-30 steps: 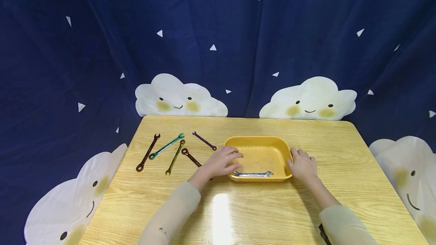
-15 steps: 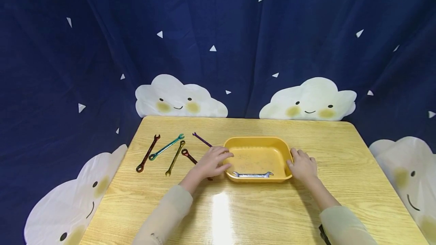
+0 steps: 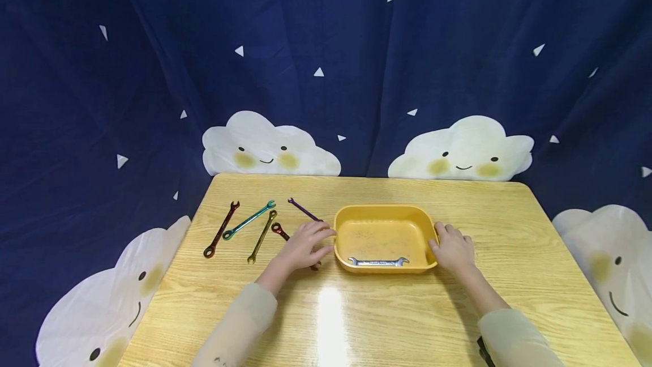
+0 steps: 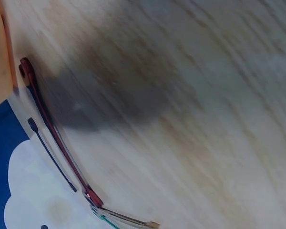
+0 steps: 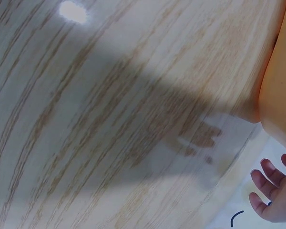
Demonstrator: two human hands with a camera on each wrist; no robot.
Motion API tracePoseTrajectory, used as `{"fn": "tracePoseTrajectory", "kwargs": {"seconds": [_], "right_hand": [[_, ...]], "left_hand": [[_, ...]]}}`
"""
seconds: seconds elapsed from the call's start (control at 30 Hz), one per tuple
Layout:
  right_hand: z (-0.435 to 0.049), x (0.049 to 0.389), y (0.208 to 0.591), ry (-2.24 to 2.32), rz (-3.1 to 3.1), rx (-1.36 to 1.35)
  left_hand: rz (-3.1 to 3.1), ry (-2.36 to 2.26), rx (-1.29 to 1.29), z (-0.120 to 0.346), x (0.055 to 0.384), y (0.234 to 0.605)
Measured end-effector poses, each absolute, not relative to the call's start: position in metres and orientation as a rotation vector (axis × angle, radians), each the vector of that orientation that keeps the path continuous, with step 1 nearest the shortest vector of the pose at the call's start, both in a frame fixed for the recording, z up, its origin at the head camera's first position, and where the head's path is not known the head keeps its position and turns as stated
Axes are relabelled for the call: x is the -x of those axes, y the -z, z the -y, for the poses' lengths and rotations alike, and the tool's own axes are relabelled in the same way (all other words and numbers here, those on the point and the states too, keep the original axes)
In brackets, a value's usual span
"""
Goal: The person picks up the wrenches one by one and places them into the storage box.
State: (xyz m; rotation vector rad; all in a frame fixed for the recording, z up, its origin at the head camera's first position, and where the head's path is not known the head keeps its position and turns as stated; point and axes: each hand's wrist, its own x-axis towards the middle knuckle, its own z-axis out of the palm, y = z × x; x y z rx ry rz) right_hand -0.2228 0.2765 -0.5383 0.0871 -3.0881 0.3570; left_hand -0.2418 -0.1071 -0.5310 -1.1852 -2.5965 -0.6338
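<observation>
My left hand (image 3: pixel 304 247) is over a dark red combination wrench (image 3: pixel 281 232), fingers loosely bent and fingertips right at the left rim of the yellow plastic bin (image 3: pixel 385 209). It hides the middle of that wrench. On the bin's other side, my right hand (image 3: pixel 453 247) grips the right rim, its thumb lapping over the edge. A silver double open-end wrench (image 3: pixel 378 262) lies inside the bin, along its near wall. Down in the left wrist view, the red wrench (image 4: pixel 62 138) shows whole, near the purple wrench (image 4: pixel 52 156).
Left of the bin, on the wooden table (image 3: pixel 397 321), lie another dark red wrench (image 3: pixel 221 230), a teal wrench (image 3: pixel 249 220), a gold wrench (image 3: pixel 262 237) and a small purple wrench (image 3: pixel 303 208). A blue curtain (image 3: pixel 356 72) with clouds hangs behind the table.
My left hand has drawn back leftward from above the bin to over the dark red wrench. The right hand, the bin and the silver wrench have stayed put.
</observation>
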Motion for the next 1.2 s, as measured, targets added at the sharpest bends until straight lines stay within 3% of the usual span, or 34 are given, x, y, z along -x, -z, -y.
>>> {"fn": "tracePoseTrajectory", "kwargs": {"seconds": [1.2], "right_hand": [[-0.277,0.223,0.538,-0.349,3.091,-0.096]], "left_hand": [[2.777,0.624,1.021,0.156,0.237,0.572]]}}
